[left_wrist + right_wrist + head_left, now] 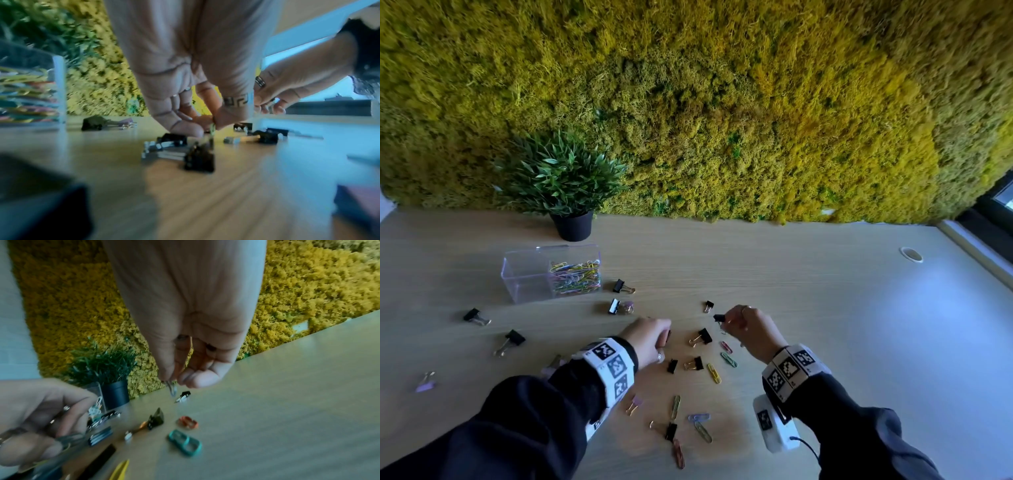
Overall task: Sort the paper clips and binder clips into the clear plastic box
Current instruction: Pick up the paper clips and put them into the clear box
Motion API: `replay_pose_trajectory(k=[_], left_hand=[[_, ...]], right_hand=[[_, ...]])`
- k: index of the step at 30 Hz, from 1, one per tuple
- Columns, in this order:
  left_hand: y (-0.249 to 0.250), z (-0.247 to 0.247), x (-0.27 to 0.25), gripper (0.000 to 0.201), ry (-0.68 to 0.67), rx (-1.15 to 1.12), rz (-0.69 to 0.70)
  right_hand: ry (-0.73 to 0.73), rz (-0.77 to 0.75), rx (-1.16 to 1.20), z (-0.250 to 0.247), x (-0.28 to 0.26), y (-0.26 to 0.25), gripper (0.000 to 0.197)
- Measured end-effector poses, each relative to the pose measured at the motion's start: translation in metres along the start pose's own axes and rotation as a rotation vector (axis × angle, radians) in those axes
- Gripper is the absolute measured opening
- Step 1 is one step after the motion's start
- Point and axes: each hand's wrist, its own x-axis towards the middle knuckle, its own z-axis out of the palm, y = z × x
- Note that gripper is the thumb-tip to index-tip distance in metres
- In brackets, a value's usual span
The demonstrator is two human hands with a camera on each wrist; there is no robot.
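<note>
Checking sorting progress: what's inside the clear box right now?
The box holds a pile of coloured paper clips in its right part. The left part looks empty. No binder clips show inside, though the pile could hide something underneath.

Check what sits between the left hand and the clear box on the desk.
Head view: between the left hand and the clear plastic box lies one black binder clip with a lilac clip against it; otherwise bare desk.

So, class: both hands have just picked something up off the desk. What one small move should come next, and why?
Probably carry the right hand over to the box and drop its binder clip in the empty left compartment. That hand pinches the clip above the desk; paper clips fill only the right compartment, and no binder clips are inside yet.
</note>
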Motion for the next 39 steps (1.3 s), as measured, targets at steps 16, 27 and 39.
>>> replay_pose_trajectory(k=[16, 27, 39], left_hand=[[-0.010, -0.026, -0.021, 0.025, -0.173, -1.975, -0.280], [0.011, -0.004, -0.032, 0.037, -0.226, -1.031, -0.230], [0.041, 0.013, -0.025, 0.026, -0.376, 0.309, 0.207]], right_hand=[[-0.094, 0.002, -0.260, 0.028, -0.023, 0.011, 0.022], [-0.362, 0.289, 1.390, 0.003, -0.037, 0.004, 0.011], [-0.280, 0.110, -0.205, 0.026, -0.034, -0.002, 0.031]])
